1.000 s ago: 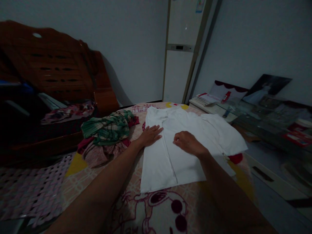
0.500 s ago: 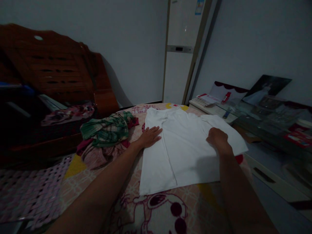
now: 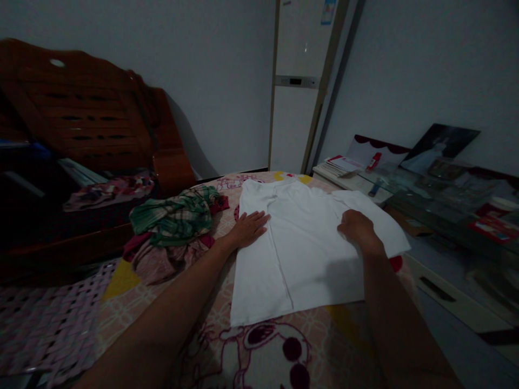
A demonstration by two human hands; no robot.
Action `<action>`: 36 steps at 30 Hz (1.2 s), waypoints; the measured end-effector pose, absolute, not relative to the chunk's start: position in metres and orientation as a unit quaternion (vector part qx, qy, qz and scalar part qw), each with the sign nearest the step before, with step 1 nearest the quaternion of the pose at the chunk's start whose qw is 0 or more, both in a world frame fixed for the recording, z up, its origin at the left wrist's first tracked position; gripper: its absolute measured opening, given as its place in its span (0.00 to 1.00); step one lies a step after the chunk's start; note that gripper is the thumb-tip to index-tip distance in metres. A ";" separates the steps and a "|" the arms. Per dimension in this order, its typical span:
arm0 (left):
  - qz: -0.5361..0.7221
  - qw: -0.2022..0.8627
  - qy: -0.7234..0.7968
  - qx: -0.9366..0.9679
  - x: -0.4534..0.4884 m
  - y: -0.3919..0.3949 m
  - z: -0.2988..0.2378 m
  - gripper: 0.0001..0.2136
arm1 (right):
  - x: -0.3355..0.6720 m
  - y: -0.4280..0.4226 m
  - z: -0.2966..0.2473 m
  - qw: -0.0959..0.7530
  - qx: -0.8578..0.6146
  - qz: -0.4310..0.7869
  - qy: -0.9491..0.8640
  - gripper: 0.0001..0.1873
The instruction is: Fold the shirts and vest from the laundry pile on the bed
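Dimly lit | blanket (image 3: pixel 211 346) | shirt (image 3: pixel 308 254) spread | left hand (image 3: pixel 249 227) flat | right hand (image 3: pixel 357 229) curled, grip unclear

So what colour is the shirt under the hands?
The shirt is white; the head view shows it.

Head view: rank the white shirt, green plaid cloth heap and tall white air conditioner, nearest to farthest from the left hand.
1. White shirt, under the left hand, touching.
2. Green plaid cloth heap, to its left.
3. Tall white air conditioner, against the far wall.

both arms stretched fwd, l hand (image 3: pixel 248 229) flat w/ fingers (image 3: pixel 259 219) spread, r hand (image 3: pixel 357 229) curled, knuckles up.
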State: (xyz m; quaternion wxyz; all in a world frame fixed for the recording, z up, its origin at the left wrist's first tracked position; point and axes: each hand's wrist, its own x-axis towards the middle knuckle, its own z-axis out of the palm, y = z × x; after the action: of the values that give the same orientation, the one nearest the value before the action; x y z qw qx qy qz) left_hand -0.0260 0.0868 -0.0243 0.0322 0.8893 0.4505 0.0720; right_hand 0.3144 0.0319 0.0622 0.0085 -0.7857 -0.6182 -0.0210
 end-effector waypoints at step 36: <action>0.090 0.073 0.333 0.936 0.009 0.064 -0.021 0.25 | 0.285 0.191 0.021 0.012 -0.720 -0.075 -0.690 0.17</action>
State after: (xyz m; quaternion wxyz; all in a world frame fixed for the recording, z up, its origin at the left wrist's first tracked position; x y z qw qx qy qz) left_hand 0.0087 0.0641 -0.0209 0.0734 0.9357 0.3331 0.0901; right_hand 0.2852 0.1906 0.0208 0.0115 -0.7201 -0.6898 -0.0745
